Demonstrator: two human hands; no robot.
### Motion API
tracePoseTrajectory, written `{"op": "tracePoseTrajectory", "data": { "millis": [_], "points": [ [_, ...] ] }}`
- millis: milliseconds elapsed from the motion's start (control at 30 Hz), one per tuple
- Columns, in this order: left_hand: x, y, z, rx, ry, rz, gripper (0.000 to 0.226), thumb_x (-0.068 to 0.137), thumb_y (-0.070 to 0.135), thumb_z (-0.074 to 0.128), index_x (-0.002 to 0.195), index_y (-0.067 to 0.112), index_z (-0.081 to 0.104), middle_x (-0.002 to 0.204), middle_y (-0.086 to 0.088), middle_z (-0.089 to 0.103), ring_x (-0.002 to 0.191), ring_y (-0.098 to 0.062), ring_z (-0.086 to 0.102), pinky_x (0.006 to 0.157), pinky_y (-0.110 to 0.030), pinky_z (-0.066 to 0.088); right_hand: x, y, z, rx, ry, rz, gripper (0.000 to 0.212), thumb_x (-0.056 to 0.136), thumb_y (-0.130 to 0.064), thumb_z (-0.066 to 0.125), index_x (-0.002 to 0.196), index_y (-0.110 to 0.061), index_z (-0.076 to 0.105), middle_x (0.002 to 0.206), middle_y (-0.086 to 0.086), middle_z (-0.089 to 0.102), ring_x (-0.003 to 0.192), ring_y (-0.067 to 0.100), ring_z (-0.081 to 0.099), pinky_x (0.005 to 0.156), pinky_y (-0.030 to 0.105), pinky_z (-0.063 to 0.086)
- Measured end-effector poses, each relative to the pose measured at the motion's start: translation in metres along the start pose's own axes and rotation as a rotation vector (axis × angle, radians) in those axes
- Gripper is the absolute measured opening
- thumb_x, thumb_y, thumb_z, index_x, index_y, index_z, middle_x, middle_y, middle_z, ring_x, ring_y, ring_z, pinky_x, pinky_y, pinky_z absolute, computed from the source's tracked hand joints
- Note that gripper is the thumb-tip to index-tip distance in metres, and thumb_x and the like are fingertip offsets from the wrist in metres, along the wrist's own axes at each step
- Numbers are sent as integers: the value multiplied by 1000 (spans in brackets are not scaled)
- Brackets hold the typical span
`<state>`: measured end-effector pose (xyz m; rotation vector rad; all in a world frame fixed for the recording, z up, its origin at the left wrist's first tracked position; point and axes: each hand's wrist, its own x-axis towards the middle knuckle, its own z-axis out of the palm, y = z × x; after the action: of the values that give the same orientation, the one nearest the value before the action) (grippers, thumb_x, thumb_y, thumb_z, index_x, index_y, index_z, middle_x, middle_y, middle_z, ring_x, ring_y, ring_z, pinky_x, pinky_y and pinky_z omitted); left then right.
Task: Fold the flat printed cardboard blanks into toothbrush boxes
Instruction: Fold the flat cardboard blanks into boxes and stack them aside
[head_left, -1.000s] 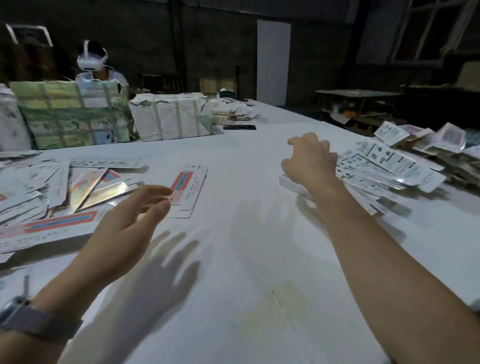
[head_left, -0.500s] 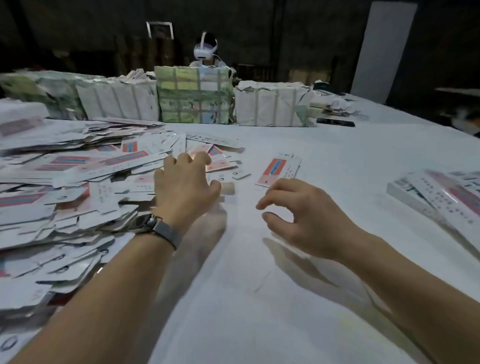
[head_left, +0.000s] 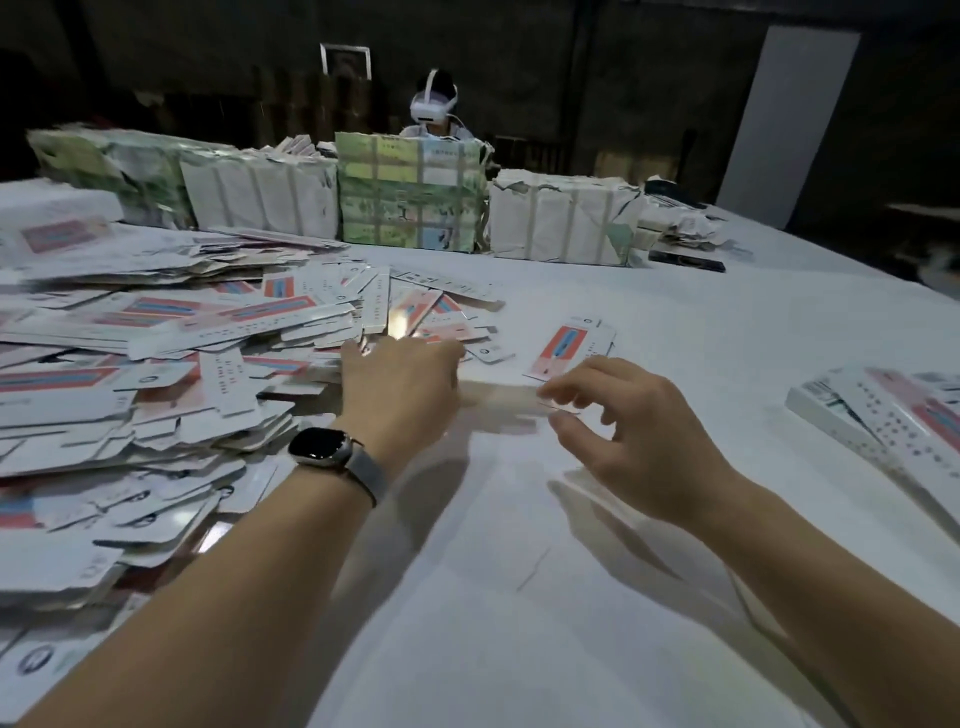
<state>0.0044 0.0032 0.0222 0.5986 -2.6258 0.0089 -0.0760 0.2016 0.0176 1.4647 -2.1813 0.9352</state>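
Fingers (head_left: 566, 384) pinch a blank (head_left: 519, 405), print unreadable.

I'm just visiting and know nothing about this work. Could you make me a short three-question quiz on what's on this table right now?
1. True or false: the big heap of flat blanks lies on the side of the person's left hand.
2. Which wrist wears the watch? A) left B) right C) neither
3. Fill in: the lone blank lying apart from the heap sits just beyond the ____ hand.

Key: 1 true; 2 A; 3 right.
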Motion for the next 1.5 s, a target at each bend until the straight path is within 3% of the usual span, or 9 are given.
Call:
{"op": "tracePoseTrajectory", "data": {
  "millis": [167, 367, 567, 733, 933, 1100, 1267, 1400, 1500],
  "points": [
    [-2, 26, -24, -359, 514, 331, 24, 99, 21, 48, 114, 12, 63, 66, -10, 64, 53, -38, 54, 47, -36, 41, 9, -1, -14, 183, 299, 103, 45, 88, -25, 65, 130, -34, 50, 105, -9, 58, 90, 8, 59, 70, 24, 49],
    [-13, 45, -29, -1349, -235, 364, 38, 105, 22, 40, 139, 33, 52, 116, 15, 70, 105, -7, 67, 78, -21, 56, 15, -3, -24, 181, 374, 96, 55, 92, -27, 56, 144, -33, 39, 89, -14, 48, 77, 4, 48, 68, 22, 48],
    [-22, 54, -22, -1831, -669, 246, 49, 97, 28, 40, 144, 37, 43, 127, -9, 66, 106, -38, 68, 80, -53, 59, 14, 3, -29, 293, 301, 163, 49, 94, -26, 58, 142, -31, 50, 70, 8, 49, 69, 21, 57, 61, 33, 57],
    [-25, 52, -16, -1817, -704, 222, 50, 102, 52, 30, 142, 28, 47, 121, -6, 70, 105, -33, 70, 76, -41, 59, 15, 7, -26, 426, 304, 226, 32, 94, -22, 67, 124, -32, 66, 65, 9, 61, 64, 26, 66, 62, 40, 60],
    [-25, 60, -15, -1834, -677, 139, 74, 88, 68, 47, 144, 20, 46, 126, -22, 61, 99, -34, 67, 76, -46, 60, 15, 9, -26, 504, 328, 252, 14, 90, -16, 72, 97, -28, 75, 57, -8, 63, 51, 5, 55, 49, 13, 46],
    [-23, 68, -13, -1725, -666, 183, 53, 105, 44, 29, 144, 11, 43, 111, -22, 59, 70, -19, 71, 58, -30, 59, 18, 11, -34, 409, 323, 308, 19, 89, -35, 72, 77, -21, 66, 60, -6, 60, 53, 8, 52, 52, 26, 46],
    [-16, 82, -25, -1767, -387, 284, 152, 22, 81, 79, 134, -11, 37, 86, -23, 58, 56, -23, 64, 50, -31, 55, 19, 15, -45, 309, 225, 290, 31, 94, -38, 64, 74, -15, 59, 62, -4, 61, 58, 17, 54, 53, 36, 46],
    [-18, 84, -10, -1692, -439, 161, 40, 106, 27, 38, 137, 2, 40, 94, -24, 63, 70, -31, 68, 57, -41, 55, 21, 17, -51, 431, 181, 278, 30, 89, -35, 57, 65, -19, 50, 59, -4, 60, 52, 6, 50, 49, 24, 37],
    [-33, 77, -14, -1714, -599, 101, 44, 106, 38, 34, 146, 52, 22, 105, -21, 68, 80, -36, 69, 62, -46, 58, 21, 17, -53, 522, 177, 252, 29, 90, -28, 58, 65, -16, 48, 58, -2, 58, 51, 6, 49, 48, 19, 35]
  ]
}}
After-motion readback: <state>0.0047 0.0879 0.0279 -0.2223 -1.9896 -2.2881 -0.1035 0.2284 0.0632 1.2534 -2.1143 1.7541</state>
